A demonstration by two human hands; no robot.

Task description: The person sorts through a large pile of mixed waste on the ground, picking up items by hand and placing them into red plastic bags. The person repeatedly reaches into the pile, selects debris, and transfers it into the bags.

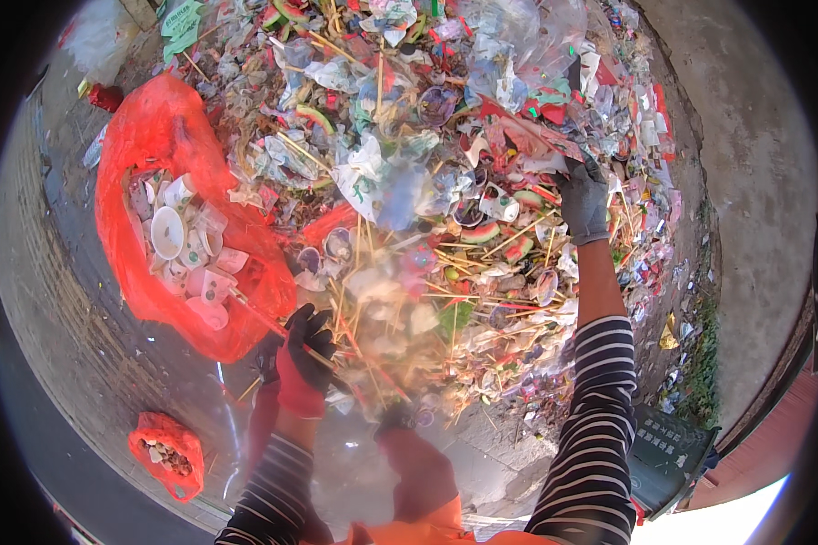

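My left hand (305, 361), in a red and black work glove, is closed around a thin stick (255, 312). The stick's far end reaches over the large red plastic bag (133, 272). Inside that bag lie several used paper cups (168, 231) and a few clear plastic ones. On the right, my right hand (583, 201) in a grey glove pinches the edge of a crumpled pinkish-red sheet (518, 133); its exact material I cannot tell. Both hands are over a wide heap of loose rubbish (354, 157), with watermelon rinds (480, 233) and wooden skewers (518, 235) among plastic film.
A small red bag (167, 453) with food scraps stands at lower left. At lower right is a dark green wheeled bin (668, 463) bearing writing. A concrete strip (756, 170) borders the heap on the right. Haze blurs the heap's near middle.
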